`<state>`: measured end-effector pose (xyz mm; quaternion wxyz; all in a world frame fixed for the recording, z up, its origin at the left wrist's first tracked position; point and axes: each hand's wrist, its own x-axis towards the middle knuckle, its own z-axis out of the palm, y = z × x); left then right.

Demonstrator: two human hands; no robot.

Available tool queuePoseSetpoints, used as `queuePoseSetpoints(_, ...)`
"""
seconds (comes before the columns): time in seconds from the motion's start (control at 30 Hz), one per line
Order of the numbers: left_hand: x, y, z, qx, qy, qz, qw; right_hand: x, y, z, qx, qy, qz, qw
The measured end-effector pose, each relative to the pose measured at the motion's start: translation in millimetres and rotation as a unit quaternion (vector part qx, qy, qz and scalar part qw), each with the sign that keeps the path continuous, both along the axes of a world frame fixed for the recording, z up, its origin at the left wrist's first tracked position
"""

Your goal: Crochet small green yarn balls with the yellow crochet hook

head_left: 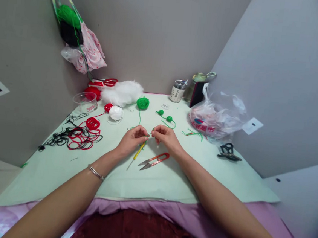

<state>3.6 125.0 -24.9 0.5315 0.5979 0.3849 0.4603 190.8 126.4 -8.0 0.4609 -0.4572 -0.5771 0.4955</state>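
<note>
My left hand (134, 139) is closed in a pinch, with green yarn running into it from the green yarn ball (143, 103). Close beside it, my right hand (165, 136) also pinches; a bit of green shows at its fingertips, and the small piece between the hands is mostly hidden. Just below the left fingertips is a yellow-handled crochet hook (139, 151), its metal end pointing toward me; whether the fingers touch it I cannot tell. Orange-handled thread snips (154, 161) lie on the table below my right hand.
Two small green balls on yarn (165, 116) and green scraps (193, 134) lie beyond my hands. Tangled black and red yarn (80, 135), white stuffing (123, 92) and a clear tub (86, 103) are left. A plastic bag (217, 115) and black claw clip (229, 153) are right.
</note>
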Motion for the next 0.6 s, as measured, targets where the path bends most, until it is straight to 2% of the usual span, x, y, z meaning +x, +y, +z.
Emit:
queuePoseSetpoints(0.17,0.3,-2.0,1.3,-0.015,0.005,-0.010,1.000,1.5,1.4,-1.5,0.021,-0.013,-0.026,0.999)
queuePoseSetpoints(0.33,-0.6,0.4,-1.8,-0.051,-0.004,-0.017,0.999,-3.3,-5.9,-1.5,0.090,-0.066,-0.020,0.994)
queuePoseSetpoints(0.5,-0.2,1.5,-2.4,-0.101,-0.052,-0.053,0.992,-8.5,-19.3,-0.1,0.190,-0.149,0.005,0.970)
queuePoseSetpoints(0.6,-2.4,2.7,-1.9,-0.120,-0.069,-0.050,0.989,-8.2,-22.1,-0.2,0.227,-0.189,0.021,0.955)
